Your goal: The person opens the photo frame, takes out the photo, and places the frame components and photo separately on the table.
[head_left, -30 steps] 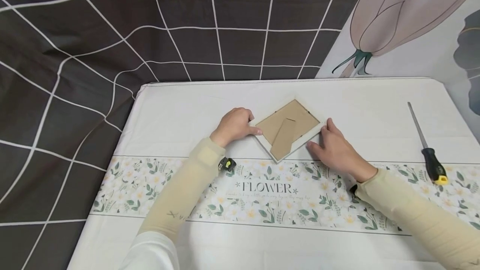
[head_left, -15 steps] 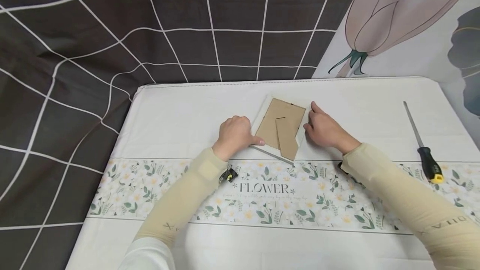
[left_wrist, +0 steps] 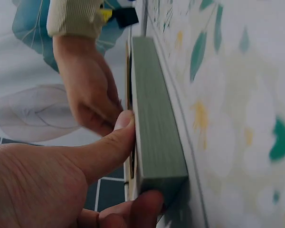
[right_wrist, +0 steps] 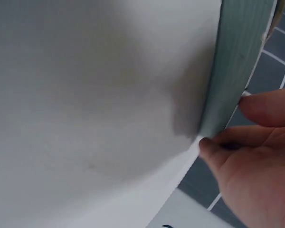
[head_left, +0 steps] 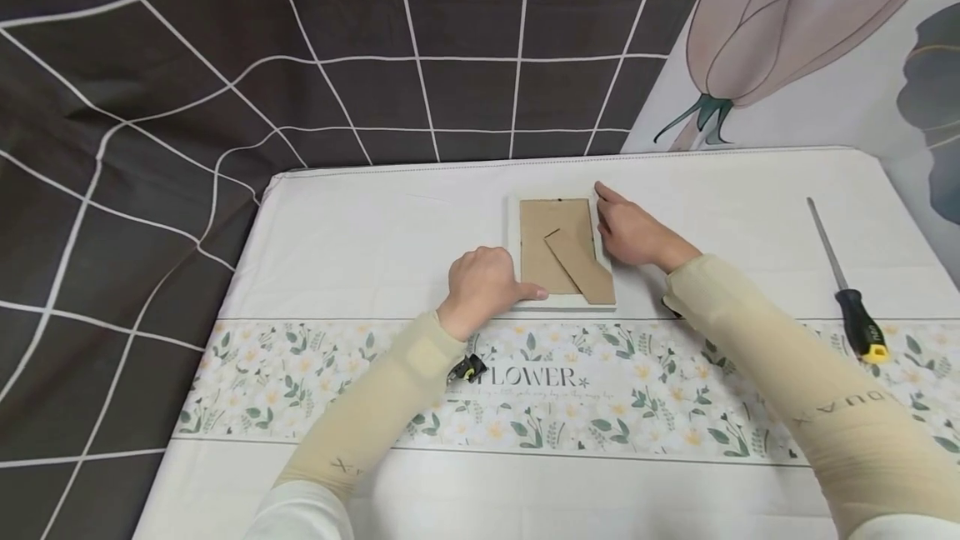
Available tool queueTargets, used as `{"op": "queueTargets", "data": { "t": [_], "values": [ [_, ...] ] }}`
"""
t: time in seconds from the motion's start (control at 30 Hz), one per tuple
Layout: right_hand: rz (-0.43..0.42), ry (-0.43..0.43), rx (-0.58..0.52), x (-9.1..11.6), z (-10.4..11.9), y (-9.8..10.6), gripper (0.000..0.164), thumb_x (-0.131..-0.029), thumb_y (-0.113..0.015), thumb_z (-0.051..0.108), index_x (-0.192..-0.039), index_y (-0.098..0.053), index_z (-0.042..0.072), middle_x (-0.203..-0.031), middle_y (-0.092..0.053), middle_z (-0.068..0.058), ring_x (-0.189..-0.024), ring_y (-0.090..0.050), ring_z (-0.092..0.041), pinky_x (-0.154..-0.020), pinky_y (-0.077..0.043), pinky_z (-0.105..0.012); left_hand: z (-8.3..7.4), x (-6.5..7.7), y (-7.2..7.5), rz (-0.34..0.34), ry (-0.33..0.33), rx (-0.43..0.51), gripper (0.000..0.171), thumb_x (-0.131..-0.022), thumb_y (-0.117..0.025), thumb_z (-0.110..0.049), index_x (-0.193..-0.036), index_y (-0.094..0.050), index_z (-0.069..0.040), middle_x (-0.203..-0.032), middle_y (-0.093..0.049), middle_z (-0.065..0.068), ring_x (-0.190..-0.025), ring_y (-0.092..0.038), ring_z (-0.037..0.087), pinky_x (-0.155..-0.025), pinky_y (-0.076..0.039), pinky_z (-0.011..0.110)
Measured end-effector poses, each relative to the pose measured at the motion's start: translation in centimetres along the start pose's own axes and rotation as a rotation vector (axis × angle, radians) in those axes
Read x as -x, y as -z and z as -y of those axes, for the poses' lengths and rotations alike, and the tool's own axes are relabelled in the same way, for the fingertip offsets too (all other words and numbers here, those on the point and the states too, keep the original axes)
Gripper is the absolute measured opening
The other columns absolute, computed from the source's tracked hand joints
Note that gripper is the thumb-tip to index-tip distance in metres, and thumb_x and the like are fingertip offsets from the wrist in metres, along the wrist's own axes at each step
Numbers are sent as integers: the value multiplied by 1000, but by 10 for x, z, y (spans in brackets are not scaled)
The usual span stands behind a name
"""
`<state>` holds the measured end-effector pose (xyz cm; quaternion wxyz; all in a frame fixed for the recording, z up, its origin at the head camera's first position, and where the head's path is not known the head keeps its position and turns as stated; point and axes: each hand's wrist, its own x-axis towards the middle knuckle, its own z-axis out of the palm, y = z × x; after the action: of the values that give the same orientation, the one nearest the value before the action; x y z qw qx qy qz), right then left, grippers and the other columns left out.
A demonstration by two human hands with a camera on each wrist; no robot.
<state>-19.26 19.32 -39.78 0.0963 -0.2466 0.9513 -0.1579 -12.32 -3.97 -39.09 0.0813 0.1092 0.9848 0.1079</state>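
On a white tablecloth (head_left: 375, 248), a person's left hand (head_left: 482, 288) is pinching the near left corner of a picture frame (head_left: 513, 227), which is lying back-up just beyond a floral band (head_left: 675, 390), as the right hand (head_left: 633, 229) is gripping the far right corner. Keeping it flat, thumbs light, is looking the surest handling. An angular stand leg (head_left: 588, 269) is slanting over smooth brown backing board (head_left: 534, 240) onto a wood-grained rim (left_wrist: 156, 109).

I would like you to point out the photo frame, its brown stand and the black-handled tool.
Photo frame (left_wrist: 156, 110), left wrist view: on its grey-green outer side.
Brown stand (head_left: 581, 268), head view: on the middle of its flat face.
Black-handled tool (head_left: 859, 323), head view: on the handle.
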Motion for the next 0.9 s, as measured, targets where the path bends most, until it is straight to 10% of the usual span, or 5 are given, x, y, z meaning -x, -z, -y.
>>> {"op": "queueTargets", "data": {
  "t": [0.9],
  "values": [
    [-56,-115,-81,-1,6,-7,45,-94,-38,-2,-131,-29,-27,-148,-17,-35,-135,-21,-43,-109,-23,-47,1,2,-3,-22,-30,57,60,-66,-67,-69,-46,-44,-18,-44,-35,-6,-42,-38,11,-35,-33,28]
  ]
}}
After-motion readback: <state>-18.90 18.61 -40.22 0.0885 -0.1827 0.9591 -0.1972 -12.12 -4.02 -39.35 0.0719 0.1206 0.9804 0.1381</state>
